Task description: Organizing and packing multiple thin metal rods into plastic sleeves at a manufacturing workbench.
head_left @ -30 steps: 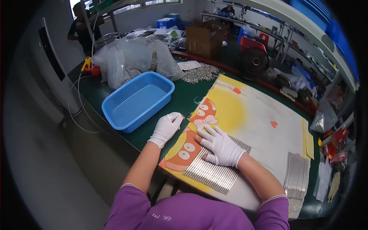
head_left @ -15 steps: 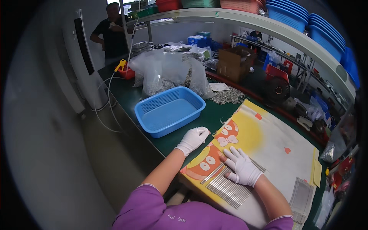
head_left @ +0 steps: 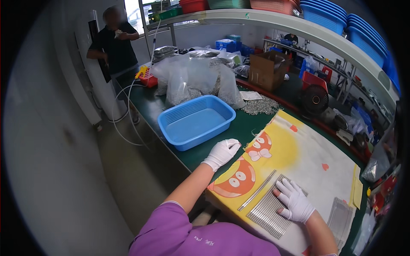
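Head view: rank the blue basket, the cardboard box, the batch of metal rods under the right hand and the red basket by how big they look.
1. blue basket
2. batch of metal rods, though nearness to the camera enlarges it
3. cardboard box, farther back, so its true rank against the rods is unsure
4. red basket, clearly smallest and farthest

Right hand, white-gloved, lies flat on a row of thin metal rods on the cartoon-print cloth. Left hand rests at the cloth's edge, near the blue basket on the table.
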A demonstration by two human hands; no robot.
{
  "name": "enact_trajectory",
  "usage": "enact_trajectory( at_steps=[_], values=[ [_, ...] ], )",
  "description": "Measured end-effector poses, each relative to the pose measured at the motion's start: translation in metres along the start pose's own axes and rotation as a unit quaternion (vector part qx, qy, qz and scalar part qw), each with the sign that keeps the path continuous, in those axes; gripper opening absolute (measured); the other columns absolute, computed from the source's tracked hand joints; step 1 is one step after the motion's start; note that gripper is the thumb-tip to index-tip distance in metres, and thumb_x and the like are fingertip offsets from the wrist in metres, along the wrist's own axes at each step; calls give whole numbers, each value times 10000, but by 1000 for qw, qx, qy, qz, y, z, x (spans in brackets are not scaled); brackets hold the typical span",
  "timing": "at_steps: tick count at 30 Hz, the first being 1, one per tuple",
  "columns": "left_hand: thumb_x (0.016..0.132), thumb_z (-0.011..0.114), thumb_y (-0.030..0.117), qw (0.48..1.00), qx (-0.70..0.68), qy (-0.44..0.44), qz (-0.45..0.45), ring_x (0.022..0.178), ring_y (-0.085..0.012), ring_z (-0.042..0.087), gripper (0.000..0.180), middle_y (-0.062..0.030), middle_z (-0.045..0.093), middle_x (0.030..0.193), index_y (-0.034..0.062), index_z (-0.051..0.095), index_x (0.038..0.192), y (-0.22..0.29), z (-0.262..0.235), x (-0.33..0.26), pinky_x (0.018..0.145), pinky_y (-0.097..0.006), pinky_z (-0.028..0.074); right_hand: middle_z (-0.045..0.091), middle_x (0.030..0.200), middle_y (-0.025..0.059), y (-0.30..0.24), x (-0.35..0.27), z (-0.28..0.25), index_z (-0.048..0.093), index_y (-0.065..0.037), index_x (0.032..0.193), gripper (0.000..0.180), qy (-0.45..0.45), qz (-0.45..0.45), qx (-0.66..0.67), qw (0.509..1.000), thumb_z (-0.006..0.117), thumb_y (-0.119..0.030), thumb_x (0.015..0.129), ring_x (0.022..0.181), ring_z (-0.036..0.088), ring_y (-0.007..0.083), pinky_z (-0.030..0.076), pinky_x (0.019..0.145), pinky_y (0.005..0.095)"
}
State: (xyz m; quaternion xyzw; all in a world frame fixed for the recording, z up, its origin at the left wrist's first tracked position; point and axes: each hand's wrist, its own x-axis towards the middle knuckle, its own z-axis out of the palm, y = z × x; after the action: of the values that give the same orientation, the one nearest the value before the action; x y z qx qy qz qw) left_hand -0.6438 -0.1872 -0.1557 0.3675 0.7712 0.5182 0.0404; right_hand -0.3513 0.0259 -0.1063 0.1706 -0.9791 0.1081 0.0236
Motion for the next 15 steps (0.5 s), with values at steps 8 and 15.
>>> enact_trajectory(
  at_steps=[8,15],
  values=[
    [823,643,277,946,226,-38,228,1294,-436,387,461,-220,484,1335,10,563,1190,57,18,-22,1083,-483,320,436,1410,213,-7,-54,0,492,-92,1332,647,-11,38,-31,999,528,-504,835,1320,372,440,260,1100,574],
    [825,644,366,889,292,-239,259,1403,-459,185,702,-288,249,1492,-5,416,1376,104,39,-54,1156,-503,164,322,1500,197,9,-84,-5,429,-100,1385,643,-7,36,-34,999,450,-514,894,1357,319,432,223,1123,559]
  ],
)
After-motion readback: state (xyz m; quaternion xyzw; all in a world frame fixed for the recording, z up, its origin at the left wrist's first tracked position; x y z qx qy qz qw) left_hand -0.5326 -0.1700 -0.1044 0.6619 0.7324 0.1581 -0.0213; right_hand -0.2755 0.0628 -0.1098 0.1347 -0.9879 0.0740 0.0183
